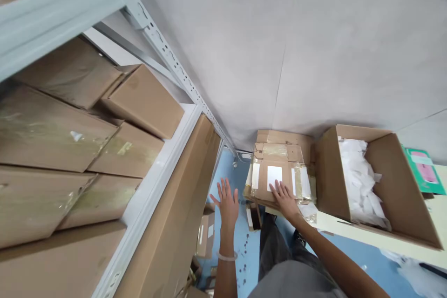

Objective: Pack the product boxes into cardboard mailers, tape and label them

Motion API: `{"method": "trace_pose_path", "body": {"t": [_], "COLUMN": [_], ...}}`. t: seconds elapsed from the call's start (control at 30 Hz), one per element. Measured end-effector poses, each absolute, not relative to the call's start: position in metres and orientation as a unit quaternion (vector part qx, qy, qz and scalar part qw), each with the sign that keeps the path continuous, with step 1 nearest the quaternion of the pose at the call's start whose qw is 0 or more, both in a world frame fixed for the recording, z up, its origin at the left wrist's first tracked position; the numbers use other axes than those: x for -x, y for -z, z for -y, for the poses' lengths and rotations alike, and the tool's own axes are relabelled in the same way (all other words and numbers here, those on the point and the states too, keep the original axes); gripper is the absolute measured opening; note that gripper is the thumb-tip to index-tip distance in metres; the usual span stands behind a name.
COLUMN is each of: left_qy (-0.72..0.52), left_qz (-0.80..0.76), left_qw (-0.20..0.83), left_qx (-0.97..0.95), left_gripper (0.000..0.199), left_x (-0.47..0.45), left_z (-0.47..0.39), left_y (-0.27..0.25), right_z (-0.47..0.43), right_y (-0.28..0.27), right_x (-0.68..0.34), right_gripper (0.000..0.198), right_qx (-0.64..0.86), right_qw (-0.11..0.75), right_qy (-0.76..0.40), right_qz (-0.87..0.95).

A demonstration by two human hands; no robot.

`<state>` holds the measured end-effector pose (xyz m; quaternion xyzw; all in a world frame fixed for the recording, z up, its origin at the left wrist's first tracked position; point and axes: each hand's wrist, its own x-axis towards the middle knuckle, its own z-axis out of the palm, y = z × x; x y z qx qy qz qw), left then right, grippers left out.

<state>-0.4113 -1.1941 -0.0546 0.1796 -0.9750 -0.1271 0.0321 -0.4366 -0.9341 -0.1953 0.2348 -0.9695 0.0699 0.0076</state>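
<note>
My right hand [284, 197] lies with its fingers spread on the top sheet of a stack of flattened cardboard boxes [262, 177]. Its fingertips touch the lower edge of a white label [274, 178] there. Strips of clear tape and more white labels show on the flattened cardboard. Over the blue floor, my left hand [227, 205] is held up with fingers spread and nothing in it. It is between the stack and a tall carton beside the shelf.
A metal shelf [157, 167] full of taped cartons [45, 125] rises on the left. An open carton [330, 172] holding crumpled white paper [361, 181] stands right of the stack, beside a green and pink packet [424, 170]. Smaller boxes [206, 233] sit on the floor [249, 256].
</note>
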Motion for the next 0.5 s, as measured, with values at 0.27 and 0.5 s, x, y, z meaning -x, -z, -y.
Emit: {"method": "trace_pose_path", "body": {"t": [0.27,0.5], "left_qy": [0.191,0.220], "left_qz": [0.974,0.971], "left_qw": [0.006,0.044], "left_qx": [-0.119,-0.085], "left_gripper": [0.059,0.058], "left_x": [0.448,0.486], "left_z": [1.174,1.162], "left_y": [0.054,0.026], "right_z": [0.932,0.914], "right_y": [0.158,0.064], "right_x": [0.427,0.461], "right_gripper": [0.097,0.075], "right_qx": [-0.240,-0.184], "right_qw": [0.035,0.104], "right_qy": [-0.082,-0.198], "right_qz": [0.967,0.957]}}
